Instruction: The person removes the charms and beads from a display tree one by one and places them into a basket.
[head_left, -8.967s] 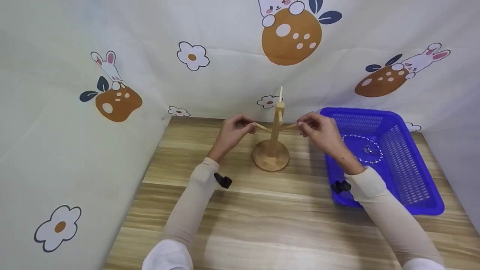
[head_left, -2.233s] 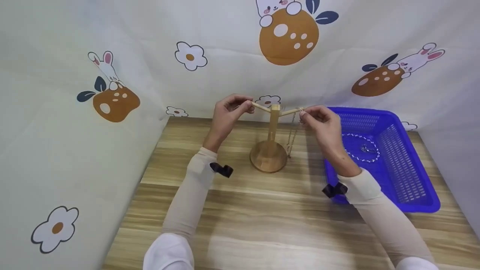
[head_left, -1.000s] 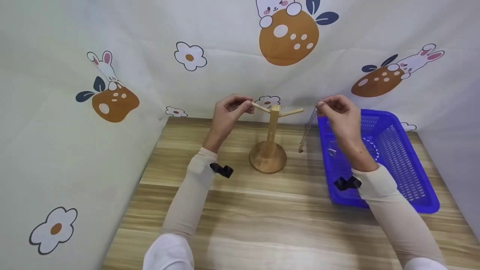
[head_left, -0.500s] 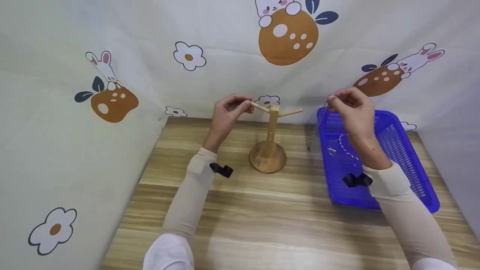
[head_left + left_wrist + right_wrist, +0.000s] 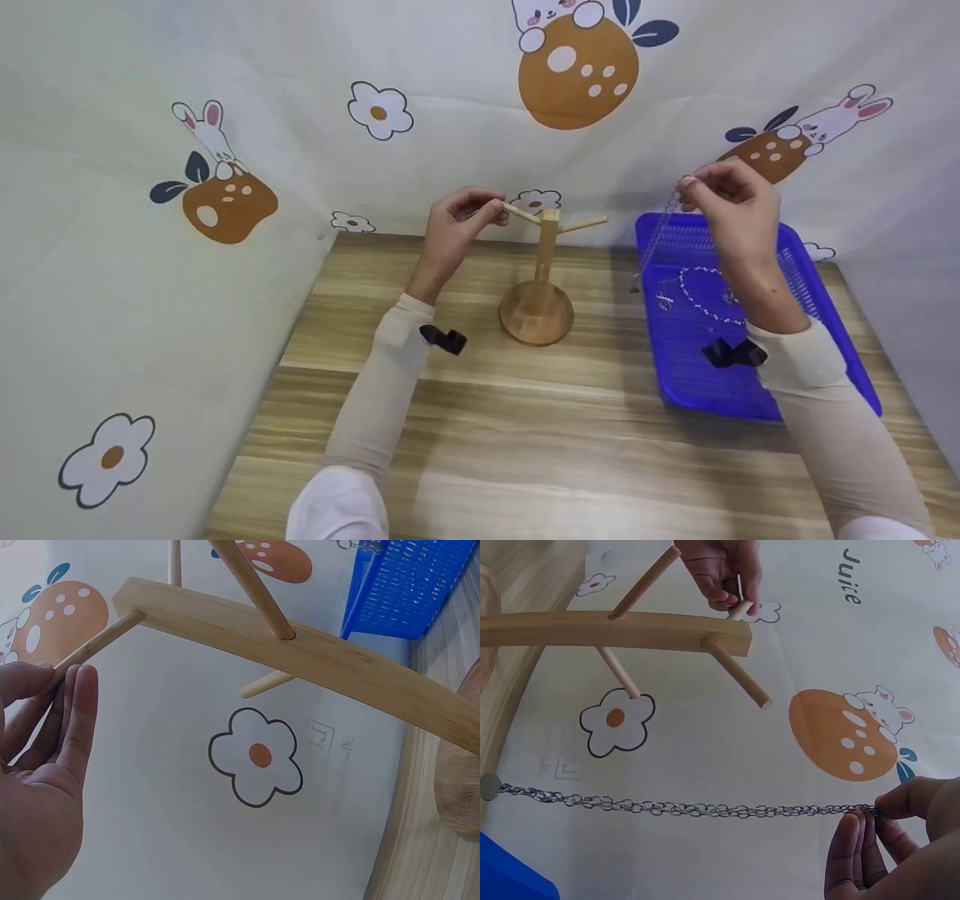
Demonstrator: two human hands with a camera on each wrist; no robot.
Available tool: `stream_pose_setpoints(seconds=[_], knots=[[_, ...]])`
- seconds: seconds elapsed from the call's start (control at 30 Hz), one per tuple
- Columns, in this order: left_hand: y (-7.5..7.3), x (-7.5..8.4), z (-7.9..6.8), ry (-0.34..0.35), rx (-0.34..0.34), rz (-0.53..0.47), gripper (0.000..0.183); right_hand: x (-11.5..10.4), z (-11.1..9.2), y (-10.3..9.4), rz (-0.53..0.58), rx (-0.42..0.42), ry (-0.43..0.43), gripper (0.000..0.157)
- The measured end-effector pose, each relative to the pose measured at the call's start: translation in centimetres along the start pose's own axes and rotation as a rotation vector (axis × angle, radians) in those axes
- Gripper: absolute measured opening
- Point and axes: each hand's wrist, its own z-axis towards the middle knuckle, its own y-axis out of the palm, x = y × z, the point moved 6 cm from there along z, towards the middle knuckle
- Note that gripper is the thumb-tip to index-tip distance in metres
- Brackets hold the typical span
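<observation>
A wooden jewelry stand [image 5: 546, 251] with a round base and several pegs stands at the back of the table. My left hand [image 5: 452, 232] pinches the tip of its upper left peg [image 5: 101, 643] between thumb and fingers. The upper right peg [image 5: 585, 224] is bare. My right hand [image 5: 739, 217] is raised over the blue basket [image 5: 667, 390], right of the stand. Its thumb and fingertips pinch one end of a silver chain necklace [image 5: 705, 808], which hangs down over the basket's left rim. A round disc pendant [image 5: 489, 787] is at the lower end.
Inside the basket lie a beaded string [image 5: 701, 307] in a loop and a small cluster of silver jewelry [image 5: 664, 302]. My right forearm covers part of the basket. A printed cloth wall [image 5: 450, 165] stands close behind the table [image 5: 420, 405].
The necklace hung at the right peg 2.2 seconds ago; my right hand has since carried it right and upward, over the basket. Since 9 seconds ago, the stand's pegs have turned. Lately my left hand stays put.
</observation>
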Motion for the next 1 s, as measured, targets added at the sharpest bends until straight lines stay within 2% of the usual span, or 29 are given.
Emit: stream_pose_setpoints(seconds=[0.2, 0.43, 0.57, 0.67, 1.0], knots=[[0.0, 0.0, 0.0, -0.014, 0.001, 0.013, 0.021, -0.7, 0.4, -0.9, 0.033, 0.022, -0.020, 0.002], [0.0, 0.0, 0.1, -0.017, -0.004, -0.022, 0.016, -1.3, 0.6, -1.8, 0.067, 0.032, -0.038, 0.002], [0.0, -0.1, 0.1, -0.018, -0.009, -0.028, 0.020, -1.3, 0.7, -2.3, 0.100, 0.044, -0.031, 0.005], [0.0, -0.1, 0.1, -0.017, -0.011, -0.028, 0.023, -1.4, 0.8, -2.8, 0.097, 0.058, -0.029, 0.005], [0.0, -0.1, 0.1, -0.011, -0.006, -0.039, 0.014, -1.1, 0.9, -4.9, 0.060, 0.095, -0.013, 0.005]])
